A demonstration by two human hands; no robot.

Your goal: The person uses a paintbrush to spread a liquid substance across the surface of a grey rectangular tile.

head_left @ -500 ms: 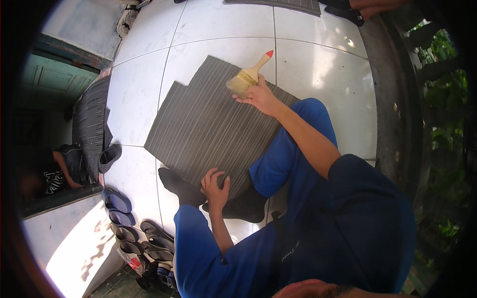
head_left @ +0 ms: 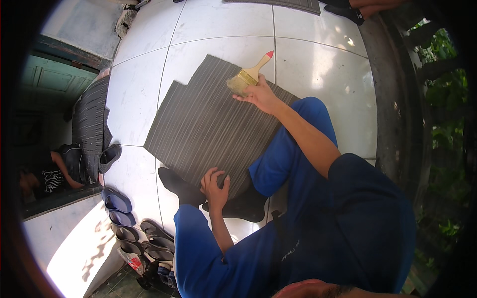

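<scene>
A wide paintbrush (head_left: 246, 77) with a pale wooden handle and red tip is gripped in my right hand (head_left: 262, 96). Its bristles point left over the far part of a dark grey striped carpet piece (head_left: 208, 119). The carpet piece has a stepped notch in its far left edge and lies on the floor before me. My left hand (head_left: 215, 187) rests at its near edge, fingers apart and bent, thumb out, with nothing seen in it. My socked feet (head_left: 184, 186) are beside and below that edge.
White tiles (head_left: 129, 114) surround the carpet piece. Sandals (head_left: 117, 199) and other footwear line the lower left. Striped mats (head_left: 91, 119) lie by the doorway, where a person (head_left: 59, 171) sits. Another person's foot (head_left: 345, 14) and a grey mat (head_left: 278, 4) are at the far edge.
My hands, the paintbrush and the carpet piece stay practically in place. The person in the doorway has shifted slightly.
</scene>
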